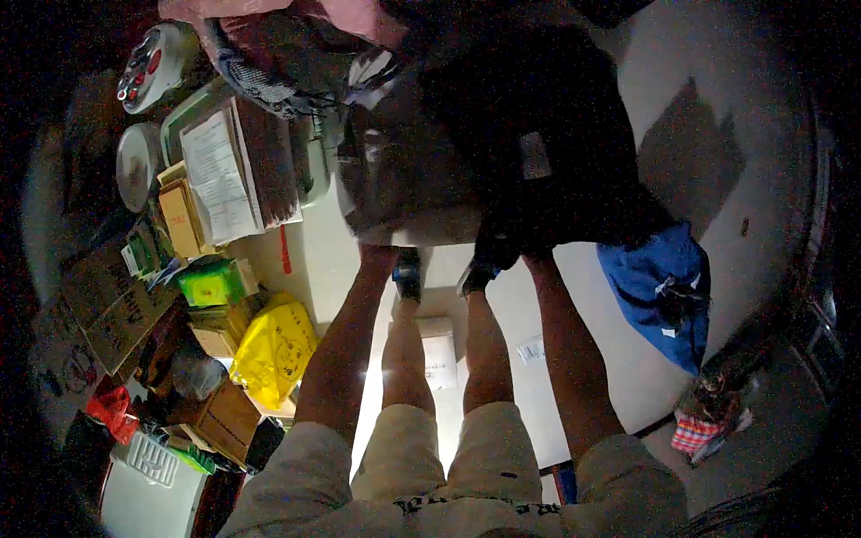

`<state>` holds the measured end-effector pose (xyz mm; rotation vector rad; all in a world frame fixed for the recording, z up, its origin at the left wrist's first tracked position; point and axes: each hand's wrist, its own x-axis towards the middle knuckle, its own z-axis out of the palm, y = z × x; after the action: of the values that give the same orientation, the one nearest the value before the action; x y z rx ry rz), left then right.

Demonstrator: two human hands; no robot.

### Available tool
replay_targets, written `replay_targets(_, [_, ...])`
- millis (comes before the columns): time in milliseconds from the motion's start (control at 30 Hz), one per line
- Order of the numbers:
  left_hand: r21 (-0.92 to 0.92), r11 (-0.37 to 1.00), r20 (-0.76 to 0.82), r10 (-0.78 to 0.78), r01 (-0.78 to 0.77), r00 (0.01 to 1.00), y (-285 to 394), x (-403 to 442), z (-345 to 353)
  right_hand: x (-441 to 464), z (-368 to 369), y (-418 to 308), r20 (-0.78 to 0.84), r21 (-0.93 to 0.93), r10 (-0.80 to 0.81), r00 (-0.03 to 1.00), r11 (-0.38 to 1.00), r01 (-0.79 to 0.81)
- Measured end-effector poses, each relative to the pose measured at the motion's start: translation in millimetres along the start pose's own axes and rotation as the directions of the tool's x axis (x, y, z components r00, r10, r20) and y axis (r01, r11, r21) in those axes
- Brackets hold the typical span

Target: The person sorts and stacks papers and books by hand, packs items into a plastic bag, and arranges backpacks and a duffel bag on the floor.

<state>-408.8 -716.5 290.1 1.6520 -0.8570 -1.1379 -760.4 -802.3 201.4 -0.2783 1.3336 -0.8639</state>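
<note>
My left hand (378, 257) reaches to the near edge of a grey, shiny plastic-looking bag (404, 179), and its fingers are hidden there. My right hand (538, 257) meets the near edge of a large black bundle (565, 117), which looks like cloth or a bag; the fingers are lost in the dark. The grey bag and the black bundle lie against each other in front of me. A small pale patch (535, 155) shows on the black bundle. Right of it is a blue cloth bag (659, 282) with a dark tie.
On the left are a stack of papers (215, 170), a yellow plastic bag (276, 350), a green pack (213, 283) and cardboard boxes (117, 309). Pink cloth (350, 18) lies at the far side. A white box (438, 350) stands near my feet; a checked bundle (704, 430) is at the right.
</note>
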Motion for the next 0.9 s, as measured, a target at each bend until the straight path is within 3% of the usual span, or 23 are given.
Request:
replay_targets(233, [-0.218,0.973,-0.079,-0.093,0.074,0.993,-43,-6,-54,2,47,25,0.059,-0.055,0.045,0.997,0.998,-0.042])
replay_targets(267, [0.068,0.998,-0.08,0.018,-0.012,0.997,-52,-7,-65,3,53,26,0.067,-0.057,0.047,0.997,0.997,-0.044])
replay_targets(333, [-0.161,0.984,-0.069,-0.087,0.075,0.994,-80,-12,-78,6,63,26,0.091,-0.067,0.047,0.995,0.997,-0.041])
replay_targets(367, [-0.384,0.906,-0.038,-0.21,0.18,0.977,-98,-15,-86,7,66,27,0.097,-0.068,0.051,0.994,0.997,-0.044])
replay_targets(400, [-0.608,0.741,0.007,-0.352,0.284,0.936,-113,-19,-94,4,68,27,0.108,-0.072,0.052,0.993,0.996,-0.045])
replay_targets(467, [-0.859,0.376,0.018,-0.655,0.346,0.756,-77,-22,-79,-1,62,31,0.136,-0.066,0.06,0.989,0.997,-0.051])
replay_targets(500, [-0.859,0.337,0.057,-0.686,0.386,0.725,-70,-35,-77,-5,55,35,0.149,-0.05,0.064,0.987,0.997,-0.057])
replay_targets(533, [-0.856,0.295,0.097,-0.715,0.424,0.693,-63,-47,-75,-15,46,37,0.179,-0.023,0.063,0.982,0.998,-0.059])
replay_targets(567, [-0.832,0.215,0.263,-0.66,0.512,0.704,-91,-61,-85,-26,34,45,0.229,0.03,0.052,0.972,0.998,-0.06])
replay_targets(633, [-0.621,0.302,0.209,-0.826,0.723,0.524,-75,-85,-55,-49,12,42,0.276,0.108,0.017,0.961,0.993,-0.048])
replay_targets(700, [-0.256,0.385,0.207,-0.874,0.887,0.44,-38,-101,-12,-93,8,1,0.002,0.04,0.149,0.989,0.988,-0.149])
replay_targets(733, [-0.145,0.47,0.303,-0.816,0.87,0.492,-36,-116,2,-93,-25,12,0.069,-0.1,-0.112,0.991,0.988,0.118])
replay_targets(767, [-0.066,0.514,0.325,-0.799,0.855,0.505,-28,-126,26,-91,-41,1,-0.14,-0.259,0.033,0.99,0.963,-0.069])
replay_targets(800, [0.0,0.464,0.296,-0.846,0.886,0.443,-21,-134,52,-98,-65,-10,-0.143,-0.412,-0.064,0.988,0.911,-0.001])
replay_targets(867, [0.016,0.42,0.457,-0.81,0.907,0.367,-76,-140,102,-111,-134,-38,-0.13,-0.706,-0.258,0.957,0.702,0.093])
replay_targets(900, [0.05,0.462,0.462,-0.797,0.886,0.389,-70,-142,132,-116,-164,-51,-0.099,-0.752,-0.329,0.939,0.642,0.146])
